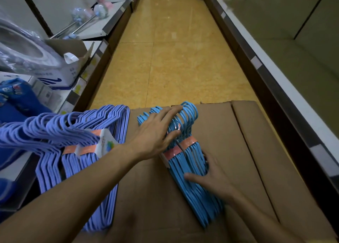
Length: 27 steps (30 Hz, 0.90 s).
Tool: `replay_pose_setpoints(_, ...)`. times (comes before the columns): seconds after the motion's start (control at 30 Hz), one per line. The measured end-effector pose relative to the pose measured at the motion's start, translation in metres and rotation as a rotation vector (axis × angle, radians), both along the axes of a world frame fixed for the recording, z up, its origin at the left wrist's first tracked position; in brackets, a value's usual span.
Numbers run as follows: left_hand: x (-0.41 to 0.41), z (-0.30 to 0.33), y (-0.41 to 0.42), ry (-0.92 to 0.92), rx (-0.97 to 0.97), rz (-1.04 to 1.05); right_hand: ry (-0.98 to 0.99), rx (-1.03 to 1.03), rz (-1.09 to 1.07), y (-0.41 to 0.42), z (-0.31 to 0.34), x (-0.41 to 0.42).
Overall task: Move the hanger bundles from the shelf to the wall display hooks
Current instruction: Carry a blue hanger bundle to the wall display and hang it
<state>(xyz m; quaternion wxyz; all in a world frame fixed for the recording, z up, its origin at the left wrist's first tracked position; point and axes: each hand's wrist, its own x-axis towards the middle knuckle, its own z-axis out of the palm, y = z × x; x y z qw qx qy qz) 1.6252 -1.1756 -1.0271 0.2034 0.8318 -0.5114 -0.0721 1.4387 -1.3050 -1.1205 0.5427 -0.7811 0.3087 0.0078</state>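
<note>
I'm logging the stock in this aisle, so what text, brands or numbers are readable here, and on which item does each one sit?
No text can be read for certain.
Blue bag: large rounded letters, too distorted to read.
White carton: a blue swoosh graphic and small print, too blurred.
Paper bands on the purple hanger bundles: a coloured logo, with print too small.
Orange bands on the blue hanger bundles: no legible print.
Shelf-edge price tags: blurred.

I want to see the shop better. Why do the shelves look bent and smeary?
Head view: the wide lens bows the right shelf and the aisle; the top right corner is motion-blurred; the blue hangers and both hands, left and right, stay fairly sharp; dim, soft lighting.
</note>
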Motion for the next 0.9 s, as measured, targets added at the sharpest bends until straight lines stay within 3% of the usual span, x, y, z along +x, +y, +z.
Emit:
replay_pose_setpoints(0.13,-0.002,0.002,-0.002,-0.012,-0.001,-0.007,0.269,-0.456,-0.038,0.037,-0.012,0.012)
replay_pose_setpoints(0.4,-0.01,0.001,0.0,-0.013,-0.034,0.028,0.389,-0.752,-0.246,0.081,-0.035,0.034)
replay_pose_setpoints(0.7,-0.009,0.012,-0.005,0.133,-0.117,0.098,0.358,-0.787,-0.196,0.06,-0.036,0.031)
replay_pose_setpoints(0.9,-0.013,0.012,-0.006,0.347,-0.268,0.272,0.322,-0.711,-0.136,0.024,-0.02,0.026)
